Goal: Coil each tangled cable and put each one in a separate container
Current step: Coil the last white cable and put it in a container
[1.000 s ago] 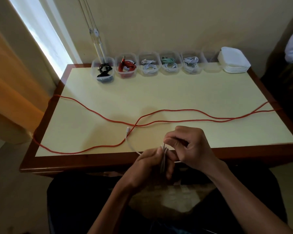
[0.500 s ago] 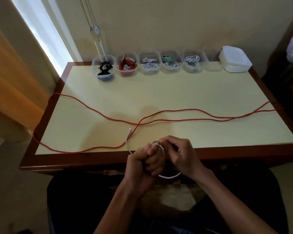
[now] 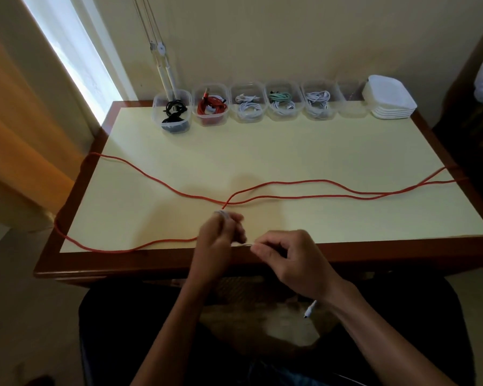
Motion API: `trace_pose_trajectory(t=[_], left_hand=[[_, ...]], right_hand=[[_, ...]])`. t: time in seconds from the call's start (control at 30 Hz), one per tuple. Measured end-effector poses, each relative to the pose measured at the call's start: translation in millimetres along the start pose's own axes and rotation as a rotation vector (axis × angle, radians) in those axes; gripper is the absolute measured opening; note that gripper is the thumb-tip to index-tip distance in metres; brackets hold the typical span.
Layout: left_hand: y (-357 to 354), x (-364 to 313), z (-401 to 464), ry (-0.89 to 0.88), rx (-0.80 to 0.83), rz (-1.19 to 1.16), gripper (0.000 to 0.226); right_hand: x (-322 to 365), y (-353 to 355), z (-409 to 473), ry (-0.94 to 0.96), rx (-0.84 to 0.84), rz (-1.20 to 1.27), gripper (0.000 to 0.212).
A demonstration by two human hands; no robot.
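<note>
While a long red cord (image 3: 304, 195) is snaking across the smooth yellow counter (image 3: 290, 151), both hands' grips are pinching a thin white cable (image 3: 241, 244) at lower centre: left hand (image 3: 221, 238) holding loops, right hand (image 3: 290, 257) its strand.

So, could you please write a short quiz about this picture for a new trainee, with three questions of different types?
1. True or false: the long red cable is already coiled in a container.
2. How many containers in the row hold a cable? A) three B) five C) seven
3. Fill in: the left hand and right hand both grip the ___ cable.

Key: 1. False, it lies loose across the table. 2. B. 3. white.
</note>
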State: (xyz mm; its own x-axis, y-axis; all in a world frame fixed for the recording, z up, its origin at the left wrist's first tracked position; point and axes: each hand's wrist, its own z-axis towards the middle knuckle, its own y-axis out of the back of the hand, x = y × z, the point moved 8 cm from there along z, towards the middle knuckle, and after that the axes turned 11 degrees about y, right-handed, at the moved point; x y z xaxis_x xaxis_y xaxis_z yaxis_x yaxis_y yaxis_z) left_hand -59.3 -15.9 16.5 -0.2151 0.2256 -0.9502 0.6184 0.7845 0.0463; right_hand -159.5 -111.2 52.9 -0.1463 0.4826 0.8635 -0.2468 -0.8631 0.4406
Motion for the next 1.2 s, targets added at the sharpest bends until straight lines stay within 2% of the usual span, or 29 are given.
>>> trace_pose_trajectory(t=[0.07,0.13,0.23,0.3,0.43,0.53,0.63,0.73,0.83,0.9,1.0,1.13,1.2], left_hand=[[-28,10,-10,0.106,0.325,0.095,0.026],[-41,13,-21,0.224,0.562,0.002,0.033],[-41,12,-23,0.338,0.617,-0.059,0.047],[-44,13,-22,0.363,0.632,-0.055,0.045],[-47,16,-23,0.390,0.683,-0.232,0.040],[-47,24,-21,0.452,0.587,-0.288,0.045],[-47,33,-24,0.516,0.270,-0.315,0.043],[-34,36,-23,0.416,-0.077,-0.181,0.038],[-19,36,-17,0.319,-0.243,-0.099,0.036],[-18,38,-14,0.306,-0.245,-0.047,0.035],[-28,42,-17,0.327,-0.117,-0.094,0.044],[-41,41,-31,0.292,0.091,-0.150,0.045],[-41,41,-36,0.247,0.073,-0.076,0.049]], right_hand=[[1,15,8,0.050,-0.075,-0.101,0.022],[-3,27,10,0.059,-0.128,-0.177,0.018],[-12,30,5,-0.012,-0.183,-0.204,0.015],[-18,28,3,-0.066,-0.205,-0.164,0.013],[-28,5,1,-0.130,-0.061,0.042,0.024],[-25,-6,-2,-0.063,-0.043,-0.022,0.032],[-25,-12,-2,-0.003,-0.064,-0.217,0.038],[-20,-18,1,0.032,-0.085,-0.384,0.040],[-6,-22,1,0.108,-0.173,-0.482,0.032],[-4,-21,0,0.138,-0.248,-0.493,0.030],[-15,-20,0,0.088,-0.294,-0.417,0.045],[-23,-6,1,0.044,-0.376,-0.272,0.031],[-25,-5,-1,0.021,-0.391,-0.191,0.026]])
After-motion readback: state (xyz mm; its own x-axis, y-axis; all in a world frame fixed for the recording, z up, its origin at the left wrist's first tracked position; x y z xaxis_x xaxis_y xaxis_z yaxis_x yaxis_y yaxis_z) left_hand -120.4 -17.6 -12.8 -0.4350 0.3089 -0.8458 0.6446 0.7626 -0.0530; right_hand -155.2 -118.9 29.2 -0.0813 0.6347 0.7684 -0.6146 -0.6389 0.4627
